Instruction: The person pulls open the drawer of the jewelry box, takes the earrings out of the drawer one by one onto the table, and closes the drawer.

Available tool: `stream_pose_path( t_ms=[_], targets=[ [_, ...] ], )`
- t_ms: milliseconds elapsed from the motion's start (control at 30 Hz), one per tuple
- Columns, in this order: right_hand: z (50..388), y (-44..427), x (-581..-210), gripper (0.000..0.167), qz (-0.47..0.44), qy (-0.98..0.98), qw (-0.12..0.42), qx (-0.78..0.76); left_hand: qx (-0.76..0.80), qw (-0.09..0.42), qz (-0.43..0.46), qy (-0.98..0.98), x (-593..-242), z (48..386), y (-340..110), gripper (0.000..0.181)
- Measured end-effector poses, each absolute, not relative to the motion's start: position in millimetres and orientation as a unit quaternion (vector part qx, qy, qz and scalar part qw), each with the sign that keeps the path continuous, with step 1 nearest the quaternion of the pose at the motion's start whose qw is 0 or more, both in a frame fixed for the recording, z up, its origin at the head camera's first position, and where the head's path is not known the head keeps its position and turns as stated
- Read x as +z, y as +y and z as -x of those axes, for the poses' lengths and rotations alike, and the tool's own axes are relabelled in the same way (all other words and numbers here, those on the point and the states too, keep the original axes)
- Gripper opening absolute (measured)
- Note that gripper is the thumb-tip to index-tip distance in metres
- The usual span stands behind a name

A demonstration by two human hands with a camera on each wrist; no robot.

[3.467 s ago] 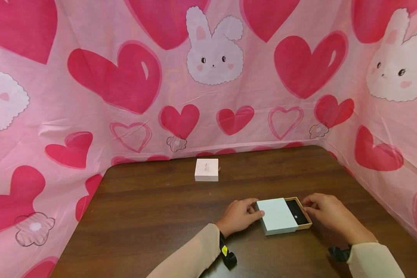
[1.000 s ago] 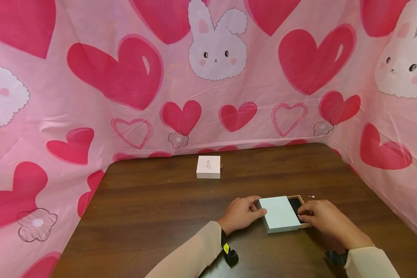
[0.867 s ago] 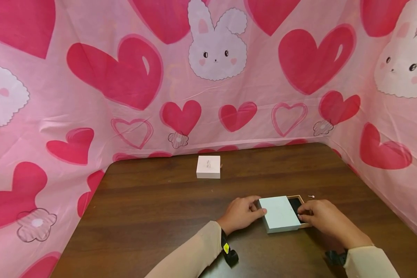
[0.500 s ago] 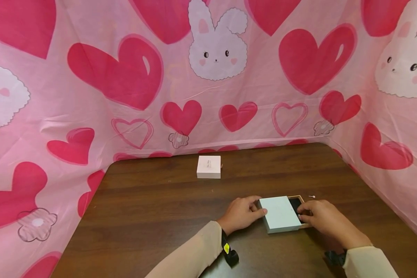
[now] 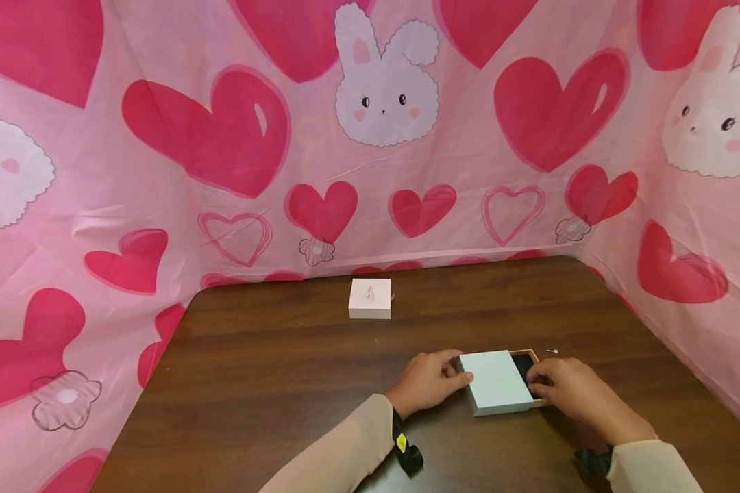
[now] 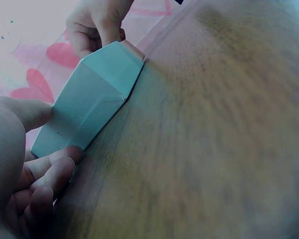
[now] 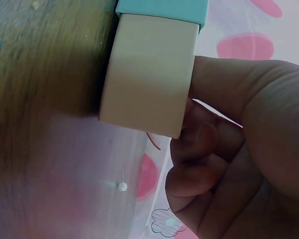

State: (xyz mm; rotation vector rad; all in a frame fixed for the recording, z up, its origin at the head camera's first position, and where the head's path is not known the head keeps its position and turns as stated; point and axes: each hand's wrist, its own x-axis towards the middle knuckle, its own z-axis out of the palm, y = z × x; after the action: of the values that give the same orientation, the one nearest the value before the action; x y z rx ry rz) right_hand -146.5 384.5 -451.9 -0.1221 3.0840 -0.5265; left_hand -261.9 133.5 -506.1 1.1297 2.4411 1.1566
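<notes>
A pale mint slide box point(image 5: 496, 382) lies on the table with its tan drawer point(image 7: 147, 74) partly pulled out to the right. My left hand point(image 5: 425, 382) grips the sleeve's left end between thumb and fingers. Over the drawer, the thumb and forefinger of my right hand point(image 5: 576, 392) pinch together at the black insert point(image 5: 521, 363). Whatever sits between those fingertips is hidden now; a small white bead showed there half a second ago. A pearl stud earring point(image 5: 552, 351) rests on the table just beyond the right hand.
A small white box point(image 5: 370, 296) with printed lettering stands farther back on the brown wooden table point(image 5: 271, 383). Pink cloth point(image 5: 370, 164) with hearts and rabbits hangs behind the table and at both sides.
Since 3.5 seconds ago the right hand has moved from the drawer's end onto the insert, and a stud earring has appeared on the table. The left hand has kept its hold.
</notes>
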Motion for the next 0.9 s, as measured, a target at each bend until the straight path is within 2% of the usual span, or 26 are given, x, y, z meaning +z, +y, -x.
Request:
stream_pose_path(
  t_ms=[900],
  targets=[
    [146.9,383.8,-451.2,0.009,0.026,0.985,0.024,-0.170,0.398,0.116,-0.379,0.827,-505.3,260.2,132.7,0.053]
  ],
)
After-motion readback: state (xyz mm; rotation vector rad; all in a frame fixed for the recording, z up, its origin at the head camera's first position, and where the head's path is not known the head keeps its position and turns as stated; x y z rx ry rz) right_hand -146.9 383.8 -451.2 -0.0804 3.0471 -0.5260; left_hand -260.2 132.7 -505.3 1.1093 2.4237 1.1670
